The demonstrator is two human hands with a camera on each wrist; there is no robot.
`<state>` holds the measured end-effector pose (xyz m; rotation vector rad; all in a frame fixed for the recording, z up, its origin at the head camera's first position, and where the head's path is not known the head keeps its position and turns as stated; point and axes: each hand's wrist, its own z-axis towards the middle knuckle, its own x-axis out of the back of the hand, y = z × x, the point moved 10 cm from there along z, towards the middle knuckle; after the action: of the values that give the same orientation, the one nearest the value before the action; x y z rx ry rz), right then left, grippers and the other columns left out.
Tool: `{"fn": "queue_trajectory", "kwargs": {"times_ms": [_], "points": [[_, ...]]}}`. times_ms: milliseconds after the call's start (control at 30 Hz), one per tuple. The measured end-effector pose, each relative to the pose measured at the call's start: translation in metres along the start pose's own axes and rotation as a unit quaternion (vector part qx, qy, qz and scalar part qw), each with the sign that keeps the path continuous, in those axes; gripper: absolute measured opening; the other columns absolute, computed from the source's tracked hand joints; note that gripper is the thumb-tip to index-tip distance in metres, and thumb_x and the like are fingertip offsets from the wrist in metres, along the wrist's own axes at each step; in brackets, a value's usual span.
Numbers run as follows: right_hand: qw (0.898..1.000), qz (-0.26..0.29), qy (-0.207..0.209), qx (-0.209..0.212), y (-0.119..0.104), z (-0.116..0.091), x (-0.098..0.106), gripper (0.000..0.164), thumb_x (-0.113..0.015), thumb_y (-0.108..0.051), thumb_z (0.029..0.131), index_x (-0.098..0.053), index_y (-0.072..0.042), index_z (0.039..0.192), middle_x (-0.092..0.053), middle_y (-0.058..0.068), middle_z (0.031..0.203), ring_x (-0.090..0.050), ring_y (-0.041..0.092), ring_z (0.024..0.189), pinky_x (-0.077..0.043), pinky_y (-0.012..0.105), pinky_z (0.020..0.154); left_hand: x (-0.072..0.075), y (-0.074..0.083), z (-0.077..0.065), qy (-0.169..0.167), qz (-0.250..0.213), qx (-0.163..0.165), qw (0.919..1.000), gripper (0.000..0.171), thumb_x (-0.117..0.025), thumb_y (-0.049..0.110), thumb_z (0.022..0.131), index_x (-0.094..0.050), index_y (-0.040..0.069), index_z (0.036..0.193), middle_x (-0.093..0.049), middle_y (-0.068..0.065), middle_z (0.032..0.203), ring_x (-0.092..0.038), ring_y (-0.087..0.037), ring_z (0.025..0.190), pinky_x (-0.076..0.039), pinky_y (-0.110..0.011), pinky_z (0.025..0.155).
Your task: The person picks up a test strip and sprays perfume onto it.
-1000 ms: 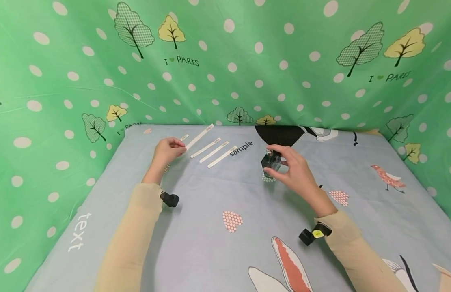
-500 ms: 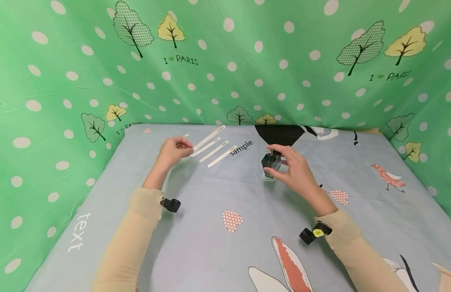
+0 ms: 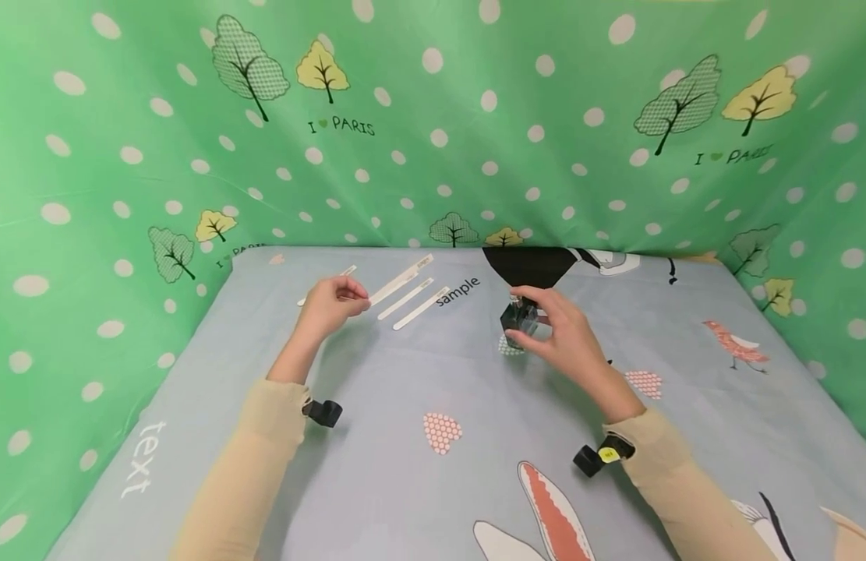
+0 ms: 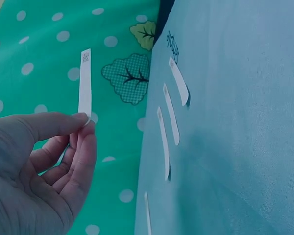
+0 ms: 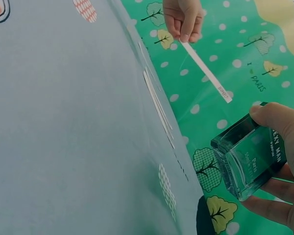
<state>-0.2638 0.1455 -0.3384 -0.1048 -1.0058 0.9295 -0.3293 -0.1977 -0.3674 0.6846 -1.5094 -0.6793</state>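
**Left hand shifting right, right hand staying put**

The left hand [image 3: 330, 305] is pinching a white paper strip [image 4: 85, 81] between thumb and fingertips, holding it farther right than a second ago and leaving another strip [image 3: 348, 270] on its left in fuller view. Right of centre, the right hand [image 3: 566, 331] is reaching forward, thumb and fingers curling around a dark glass bottle [image 5: 247, 156].
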Motion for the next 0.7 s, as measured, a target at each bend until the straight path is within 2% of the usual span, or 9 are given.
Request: {"fn": "queue_trajectory", "kwargs": {"times_ms": [233,567,700], "points": [[1.000,-0.002,0.002,-0.011,0.002,-0.004,0.000,0.065,-0.085,-0.015,0.079,-0.055,-0.021,0.136,-0.063,0.009,0.124,-0.065,0.027,0.107,-0.061,0.044,0.079,-0.004,0.000,-0.005,-0.005,-0.002,-0.002,1.0000,0.016,-0.070,0.015,0.091,-0.067,0.004,0.102,-0.069,-0.013,0.099,-0.065,-0.021,0.085,-0.050,-0.027,0.073],[1.000,-0.002,0.001,-0.013,0.005,0.003,0.001,0.065,-0.084,-0.016,0.080,-0.053,-0.021,0.138,-0.061,0.009,0.129,-0.062,0.026,0.114,-0.061,0.041,0.082,-0.013,0.005,-0.004,-0.010,-0.004,-0.013,0.9999,0.017,-0.071,0.015,0.091,-0.067,0.003,0.102,-0.070,-0.015,0.101,-0.064,-0.022,0.088,-0.050,-0.026,0.073],[1.000,0.003,0.003,-0.010,0.005,0.005,0.001,0.065,-0.083,-0.015,0.081,-0.053,-0.021,0.138,-0.060,0.009,0.128,-0.062,0.026,0.113,-0.061,0.044,0.082,-0.018,0.007,-0.004,-0.016,-0.014,-0.020,0.9996,0.018,-0.071,0.013,0.090,-0.067,0.001,0.103,-0.070,-0.016,0.103,-0.066,-0.023,0.090,-0.050,-0.025,0.074]]}}
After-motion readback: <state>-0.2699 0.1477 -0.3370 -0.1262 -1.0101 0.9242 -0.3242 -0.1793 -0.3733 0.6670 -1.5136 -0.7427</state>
